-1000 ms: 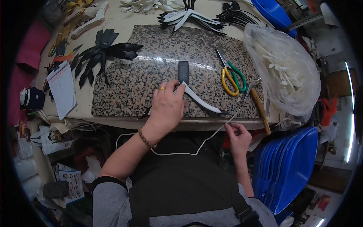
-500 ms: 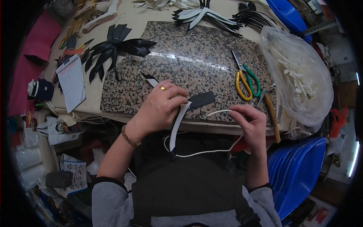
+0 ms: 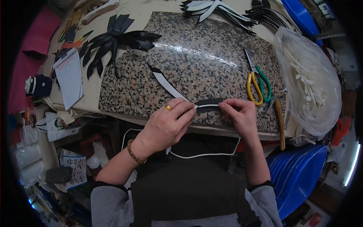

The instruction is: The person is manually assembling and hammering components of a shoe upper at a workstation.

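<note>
My left hand [image 3: 164,123] is closed, pinching a white strap [image 3: 168,86] with a black pointed tip where it meets a black tab [image 3: 211,101]. The strap's tip points away to the upper left over the speckled stone slab [image 3: 196,60]. My right hand [image 3: 241,116] pinches a thin white cord [image 3: 200,156] at the tab's right end. One length of the cord runs straight along the tab between my two hands. The rest hangs in a loop below the slab's near edge, in front of my dark apron. My left fingers hide the joint of strap and tab.
Scissors [image 3: 259,89] with one yellow and one green handle lie on the slab's right side, by a wooden-handled hammer [image 3: 280,123]. Farther right sits a clear bag [image 3: 315,102] of white strips. Black straps [image 3: 109,43] and a paper pad [image 3: 70,77] lie left.
My right hand has moved the cord left and laid it along the tab. My left hand has shifted down and right, and more of the strap shows beyond it.
</note>
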Action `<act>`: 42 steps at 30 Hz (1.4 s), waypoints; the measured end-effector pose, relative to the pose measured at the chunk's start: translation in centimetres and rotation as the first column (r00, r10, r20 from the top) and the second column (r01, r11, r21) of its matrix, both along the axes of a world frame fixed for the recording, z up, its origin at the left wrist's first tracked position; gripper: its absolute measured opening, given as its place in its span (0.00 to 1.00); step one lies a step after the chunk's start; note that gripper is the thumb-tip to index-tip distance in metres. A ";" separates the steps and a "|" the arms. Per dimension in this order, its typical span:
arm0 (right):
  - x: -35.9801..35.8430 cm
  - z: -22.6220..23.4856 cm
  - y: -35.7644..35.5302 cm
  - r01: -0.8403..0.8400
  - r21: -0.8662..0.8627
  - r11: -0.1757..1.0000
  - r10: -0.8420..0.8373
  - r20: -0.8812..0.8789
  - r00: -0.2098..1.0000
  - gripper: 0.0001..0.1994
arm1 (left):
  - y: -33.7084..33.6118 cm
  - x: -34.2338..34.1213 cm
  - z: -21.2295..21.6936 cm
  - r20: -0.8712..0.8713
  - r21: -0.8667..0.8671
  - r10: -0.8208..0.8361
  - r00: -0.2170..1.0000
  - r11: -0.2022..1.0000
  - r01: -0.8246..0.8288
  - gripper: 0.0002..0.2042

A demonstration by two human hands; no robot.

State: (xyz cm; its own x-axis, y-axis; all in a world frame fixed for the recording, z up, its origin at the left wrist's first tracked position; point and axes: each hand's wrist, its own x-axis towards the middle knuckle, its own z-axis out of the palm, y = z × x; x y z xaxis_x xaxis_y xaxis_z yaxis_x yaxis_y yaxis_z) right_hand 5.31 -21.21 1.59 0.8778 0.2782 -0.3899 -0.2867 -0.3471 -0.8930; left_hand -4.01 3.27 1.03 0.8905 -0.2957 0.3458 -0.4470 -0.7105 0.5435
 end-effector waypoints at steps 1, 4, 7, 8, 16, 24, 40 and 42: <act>-0.2 0.3 0.3 0.018 -0.001 1.000 -0.018 -0.004 1.000 0.08 | -0.1 0.0 0.0 0.006 0.004 0.001 1.000 1.000 -0.001 0.20; -0.2 0.4 0.5 0.028 -0.016 0.999 -0.028 -0.003 1.000 0.08 | -0.3 -0.1 -0.1 0.018 0.029 0.004 1.000 1.000 -0.005 0.19; -0.2 0.6 0.7 0.017 -0.034 0.999 -0.017 0.004 1.000 0.08 | -0.4 -0.3 -0.1 0.025 0.089 -0.006 1.000 0.996 0.004 0.17; -0.1 0.6 0.7 0.014 -0.040 0.999 -0.013 0.005 1.000 0.08 | -0.3 -0.3 -0.1 0.036 0.117 -0.018 0.999 0.993 0.014 0.17; 1.5 0.5 -1.0 -0.032 -0.126 0.992 0.040 0.060 0.997 0.09 | -1.1 -0.1 0.9 0.008 0.236 0.007 1.000 0.972 -0.009 0.18; 1.9 1.1 -1.6 -0.022 -0.257 0.966 0.061 0.142 0.988 0.09 | -1.5 0.1 1.0 -0.015 0.203 0.008 1.000 0.979 -0.005 0.21; 5.5 -0.8 -5.1 0.429 -0.739 0.519 0.279 0.621 0.733 0.17 | -0.9 1.2 -1.2 0.083 -0.046 0.017 0.996 0.999 -0.013 0.21; 6.3 -1.5 -5.4 0.420 -0.772 0.477 0.319 0.598 0.735 0.18 | -0.5 1.1 -1.5 0.077 -0.055 -0.019 0.997 0.998 0.023 0.21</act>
State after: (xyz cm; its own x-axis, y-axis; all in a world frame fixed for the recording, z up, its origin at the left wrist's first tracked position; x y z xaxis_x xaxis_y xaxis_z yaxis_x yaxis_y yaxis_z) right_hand 11.60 -26.59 0.12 0.9698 0.0937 0.2254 0.1180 -0.9883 -0.0967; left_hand -2.87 2.76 -0.43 0.8545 -0.2923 0.4294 -0.5034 -0.6698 0.5459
